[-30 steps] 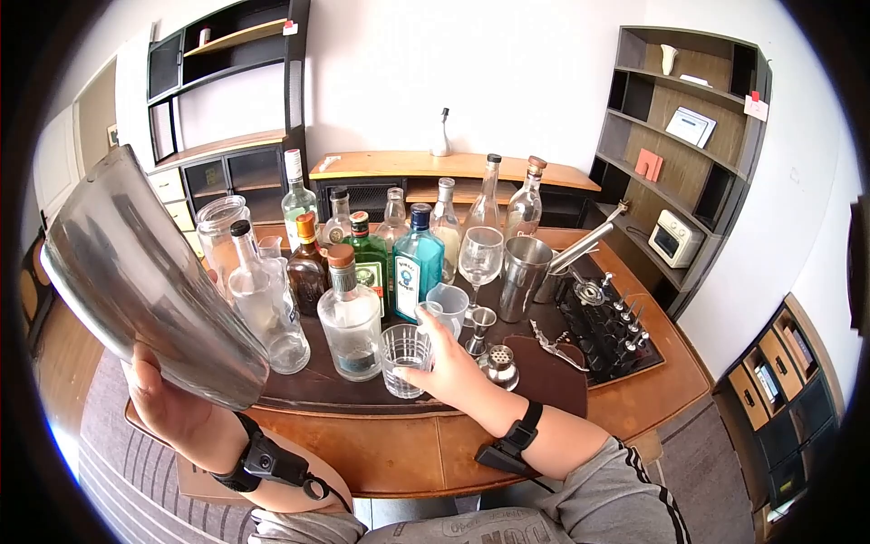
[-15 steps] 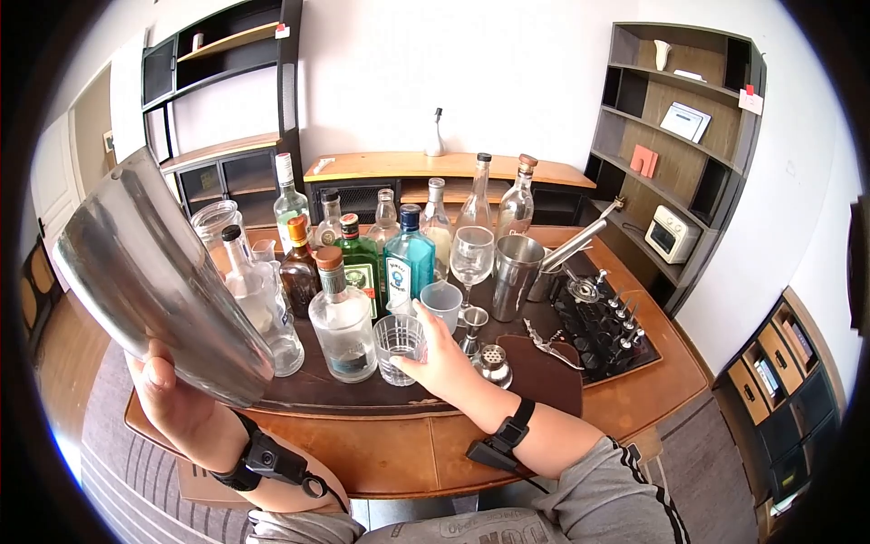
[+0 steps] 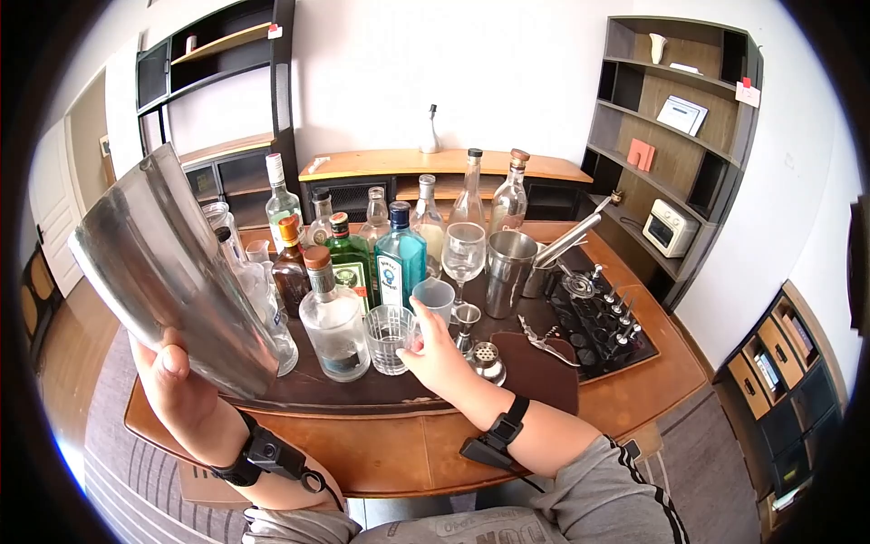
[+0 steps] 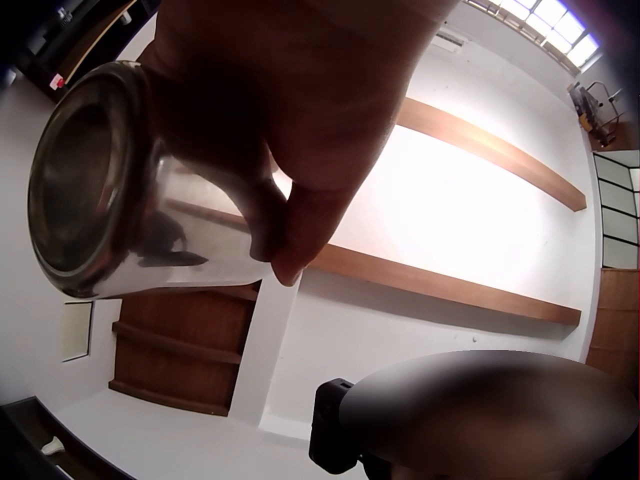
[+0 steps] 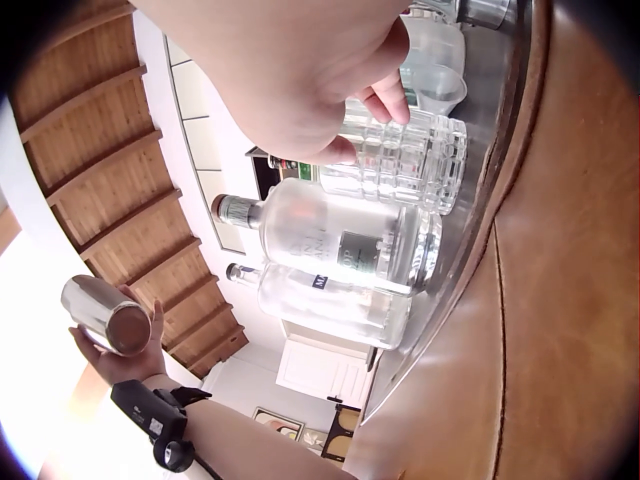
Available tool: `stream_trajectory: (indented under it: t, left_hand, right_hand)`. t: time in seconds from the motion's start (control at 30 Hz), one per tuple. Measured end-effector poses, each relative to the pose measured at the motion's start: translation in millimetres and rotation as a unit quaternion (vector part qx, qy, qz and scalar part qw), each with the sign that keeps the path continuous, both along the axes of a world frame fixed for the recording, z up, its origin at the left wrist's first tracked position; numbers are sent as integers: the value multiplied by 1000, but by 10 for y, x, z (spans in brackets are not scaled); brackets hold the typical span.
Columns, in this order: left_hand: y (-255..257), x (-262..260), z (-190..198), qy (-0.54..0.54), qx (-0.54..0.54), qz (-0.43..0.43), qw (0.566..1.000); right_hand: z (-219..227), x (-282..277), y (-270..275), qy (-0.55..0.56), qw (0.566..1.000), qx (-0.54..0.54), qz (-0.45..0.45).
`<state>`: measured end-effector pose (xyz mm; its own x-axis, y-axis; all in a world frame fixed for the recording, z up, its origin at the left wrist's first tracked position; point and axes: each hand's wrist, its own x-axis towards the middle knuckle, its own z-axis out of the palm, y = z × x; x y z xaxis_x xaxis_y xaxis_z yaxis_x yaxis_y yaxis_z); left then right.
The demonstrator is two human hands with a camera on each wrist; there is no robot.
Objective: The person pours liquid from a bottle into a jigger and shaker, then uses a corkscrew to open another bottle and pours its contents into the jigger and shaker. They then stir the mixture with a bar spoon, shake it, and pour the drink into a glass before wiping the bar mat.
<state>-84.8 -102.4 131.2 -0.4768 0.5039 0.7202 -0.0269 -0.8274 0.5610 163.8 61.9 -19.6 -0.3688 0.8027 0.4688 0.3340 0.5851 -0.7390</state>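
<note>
My left hand (image 3: 181, 381) holds a large metal shaker tin (image 3: 177, 272) up at the left, tilted, with the thumb along its near side. In the left wrist view the tin's round base (image 4: 80, 185) shows, the palm and fingers over its wall. My right hand (image 3: 430, 354) grips a clear cut-pattern tumbler (image 3: 388, 340) near the table's front, thumb on the near side and fingers on the far side. In the right wrist view the tumbler (image 5: 410, 165) stands beside a clear cork-topped bottle (image 5: 320, 235). A clear plastic cup (image 3: 434, 295) is just behind the right fingers.
Several bottles, among them a blue one (image 3: 400, 263) and a green one (image 3: 350, 258), crowd the table's middle. Right of them stand a stemmed glass (image 3: 464, 254), another shaker tin (image 3: 510, 272), a jigger (image 3: 466, 325), a strainer top (image 3: 487, 363), a corkscrew (image 3: 546, 340) and a black rack (image 3: 603, 322).
The tumbler has shifted slightly away from me with the right hand, closer to the plastic cup. The left hand and tin have swung a little to the right. The head view has turned slightly.
</note>
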Motion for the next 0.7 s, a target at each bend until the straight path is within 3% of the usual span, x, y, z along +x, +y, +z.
stream_trajectory:
  t: [0.13, 0.23, 0.33, 0.4, 0.5, 0.6, 0.7]
  left_hand:
    - [39, 6, -14, 1, -13, -14, 1000]
    - [53, 11, -19, 5, -19, -22, 1000]
    - [74, 42, 1, 7, -19, -22, 1000]
    - [85, 11, -9, 7, -29, -24, 999]
    - [121, 59, 35, 6, -39, -36, 999]
    - [216, 224, 86, -5, -38, -36, 999]
    - [336, 343, 86, 64, -54, -26, 996]
  right_hand:
    - [29, 3, 25, 84, 985, -152, 16]
    - [248, 116, -61, 197, 939, -270, 76]
    - [604, 378, -169, 294, 928, -179, 143]
    - [956, 683, -308, 296, 944, -67, 127]
    - [977, 1107, -339, 250, 962, 104, 32]
    - [725, 1336, -245, 103, 986, 114, -58]
    - [423, 1345, -95, -32, 993, 99, -47]
